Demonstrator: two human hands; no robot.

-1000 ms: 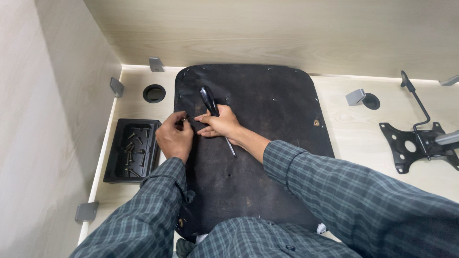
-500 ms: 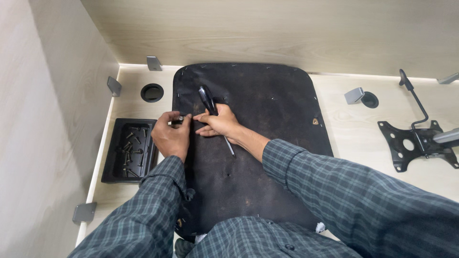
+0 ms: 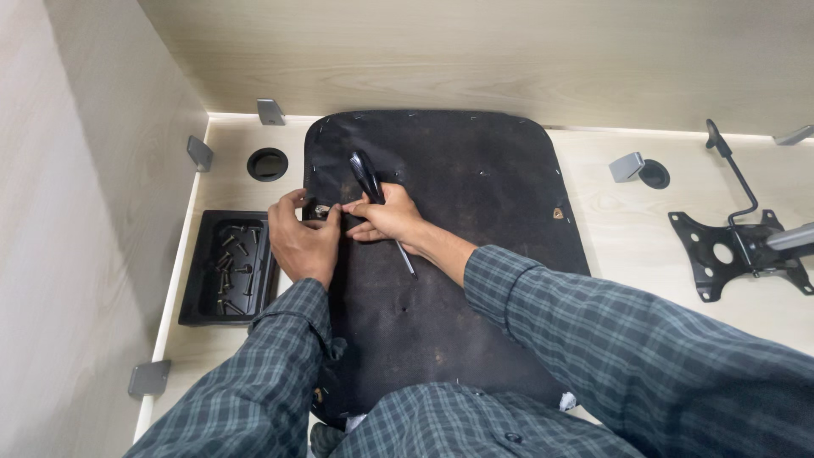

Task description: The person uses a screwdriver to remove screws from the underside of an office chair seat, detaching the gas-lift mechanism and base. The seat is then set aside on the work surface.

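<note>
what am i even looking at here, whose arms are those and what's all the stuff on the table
The picture comes from a camera worn on a person's head, looking down, so the two arms in checked sleeves are that person's own. They work at a pale wooden table with walls on the left and back.

In the middle lies a large black board covered in fabric, probably the underside of a chair seat. The left hand pinches a small metal piece at the board's left edge. The right hand meets it there and holds a screwdriver with a black handle, its thin shaft lying under the wrist.

To the left sits a black tray of screws. At the far right lies a black metal bracket with a lever. Round holes and small grey clips dot the table.
</note>
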